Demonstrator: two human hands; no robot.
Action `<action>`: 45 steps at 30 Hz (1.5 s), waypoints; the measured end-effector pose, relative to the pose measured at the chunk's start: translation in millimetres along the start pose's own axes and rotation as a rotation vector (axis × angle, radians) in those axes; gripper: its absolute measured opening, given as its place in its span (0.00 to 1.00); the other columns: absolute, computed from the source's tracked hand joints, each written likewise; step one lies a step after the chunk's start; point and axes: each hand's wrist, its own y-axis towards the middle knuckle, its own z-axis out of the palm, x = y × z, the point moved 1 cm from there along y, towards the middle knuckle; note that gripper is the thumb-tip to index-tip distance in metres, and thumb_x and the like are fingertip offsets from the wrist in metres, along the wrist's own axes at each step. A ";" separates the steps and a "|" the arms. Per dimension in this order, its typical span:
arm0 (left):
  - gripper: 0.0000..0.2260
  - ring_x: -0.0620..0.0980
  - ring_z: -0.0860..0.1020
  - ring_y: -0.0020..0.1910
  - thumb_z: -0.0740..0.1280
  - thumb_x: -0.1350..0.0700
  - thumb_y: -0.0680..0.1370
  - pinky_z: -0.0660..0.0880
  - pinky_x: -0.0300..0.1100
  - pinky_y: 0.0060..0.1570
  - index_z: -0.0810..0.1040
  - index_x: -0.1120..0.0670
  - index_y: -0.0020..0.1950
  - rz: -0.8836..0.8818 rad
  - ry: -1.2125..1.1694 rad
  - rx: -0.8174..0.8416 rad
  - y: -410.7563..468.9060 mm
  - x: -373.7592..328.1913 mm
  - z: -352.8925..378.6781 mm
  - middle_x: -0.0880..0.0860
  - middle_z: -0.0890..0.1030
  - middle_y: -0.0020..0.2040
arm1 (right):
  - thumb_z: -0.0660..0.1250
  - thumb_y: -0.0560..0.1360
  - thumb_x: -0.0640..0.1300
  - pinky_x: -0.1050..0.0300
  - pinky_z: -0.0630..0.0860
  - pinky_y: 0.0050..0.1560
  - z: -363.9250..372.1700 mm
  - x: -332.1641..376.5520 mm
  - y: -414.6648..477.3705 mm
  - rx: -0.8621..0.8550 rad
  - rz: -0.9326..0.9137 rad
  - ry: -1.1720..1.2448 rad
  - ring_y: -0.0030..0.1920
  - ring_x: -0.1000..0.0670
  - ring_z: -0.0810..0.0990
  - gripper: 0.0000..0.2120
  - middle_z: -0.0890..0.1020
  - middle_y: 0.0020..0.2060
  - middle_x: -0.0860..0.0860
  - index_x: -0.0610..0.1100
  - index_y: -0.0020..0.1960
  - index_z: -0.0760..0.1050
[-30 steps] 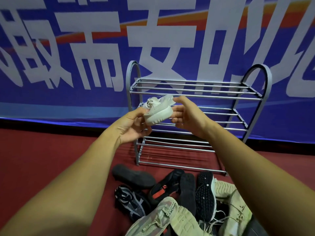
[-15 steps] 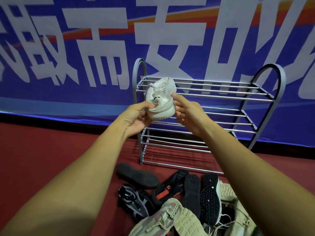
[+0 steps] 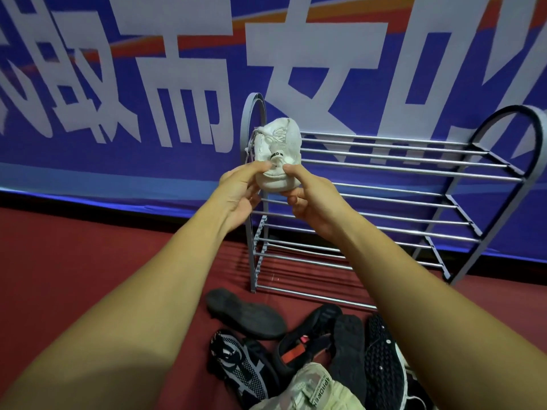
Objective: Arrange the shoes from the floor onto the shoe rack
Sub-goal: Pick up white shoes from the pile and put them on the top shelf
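Judging by the bare shoe rack, nothing has yet been placed: a white shoe is held at its top-left end by the left grip and right grip, while a pile of shoes is left on the floor.

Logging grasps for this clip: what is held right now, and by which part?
A white shoe, held by its heel end: the left hand pinches one side, the right hand the other.
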 end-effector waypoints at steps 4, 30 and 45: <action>0.07 0.43 0.77 0.38 0.74 0.53 0.74 0.69 0.37 0.40 0.84 0.52 0.51 -0.040 -0.014 0.001 11.2 4.6 -3.8 0.49 0.83 0.43 | 0.71 0.76 0.52 0.64 0.63 0.28 5.9 -12.1 22.5 -0.007 -0.029 0.040 0.29 0.57 0.69 0.23 0.79 0.40 0.47 0.35 0.63 0.79; 0.18 0.43 0.78 0.39 0.76 0.46 0.73 0.66 0.37 0.32 0.79 0.47 0.61 0.083 0.023 -0.155 72.0 17.5 -2.0 0.45 0.84 0.46 | 0.71 0.76 0.49 0.61 0.65 0.28 6.2 -15.7 87.2 -0.240 -0.159 -0.031 0.31 0.53 0.69 0.13 0.82 0.38 0.45 0.38 0.44 0.81; 0.15 0.45 0.82 0.47 0.75 0.44 0.73 0.73 0.38 0.44 0.82 0.52 0.54 -0.180 0.726 0.122 5.9 108.9 -20.3 0.52 0.84 0.52 | 0.72 0.75 0.54 0.62 0.66 0.25 -112.6 -102.9 -15.8 -0.186 0.213 -0.757 0.28 0.49 0.72 0.16 0.85 0.42 0.39 0.41 0.43 0.77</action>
